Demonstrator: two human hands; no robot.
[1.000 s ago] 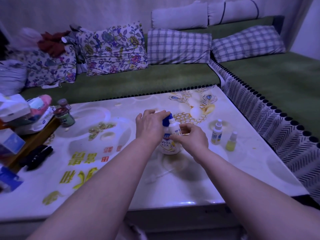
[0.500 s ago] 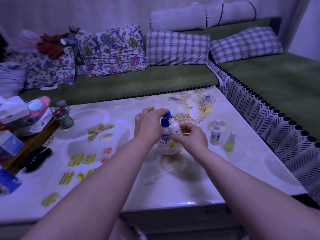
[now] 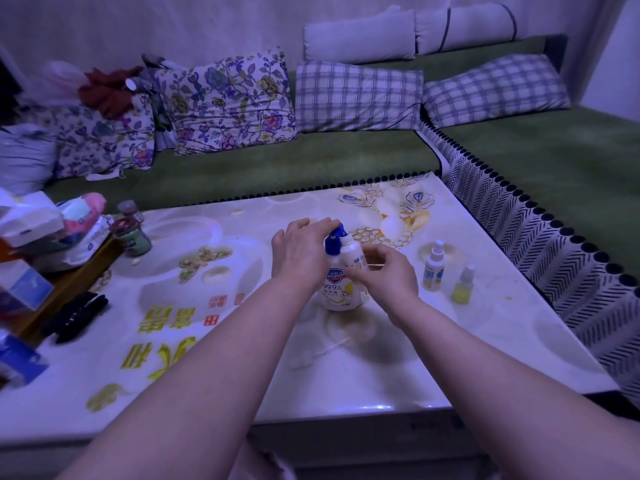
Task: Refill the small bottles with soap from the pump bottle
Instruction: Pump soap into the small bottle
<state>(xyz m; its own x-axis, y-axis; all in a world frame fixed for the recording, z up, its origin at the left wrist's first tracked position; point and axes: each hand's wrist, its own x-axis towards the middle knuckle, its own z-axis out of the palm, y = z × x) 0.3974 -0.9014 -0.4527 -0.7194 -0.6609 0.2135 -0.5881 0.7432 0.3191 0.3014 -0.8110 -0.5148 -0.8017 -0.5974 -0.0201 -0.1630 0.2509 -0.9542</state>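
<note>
Both forearms reach in from the bottom edge, and just below the hands a thin clear dip tube with its cap lies flat on the table. Up to the right hand: fingers curled, thumb and fingertips pinched on a small white bottle, held upright with its top tucked right against the pump's nozzle. Whether soap is running into it, cannot tell from here. Directly under that hand stands the pump bottle, white with a yellow label, upright on the table, its base touching the surface.

Over to the left hand, touching distance from the right: palm down, fingers draped loosely over the blue pump head, fingertips resting on its top. How hard it presses, cannot tell.

Off to the right of the right hand, well clear of it, two more small spray bottles stand upright: a white one with a yellow band and, nearer and farther right, a yellow-filled one, close together but not touching.

Far left of the left hand, two dark-lidded jars sit by a pile of packets. Beyond everything, a green sofa with floral and checked cushions.
</note>
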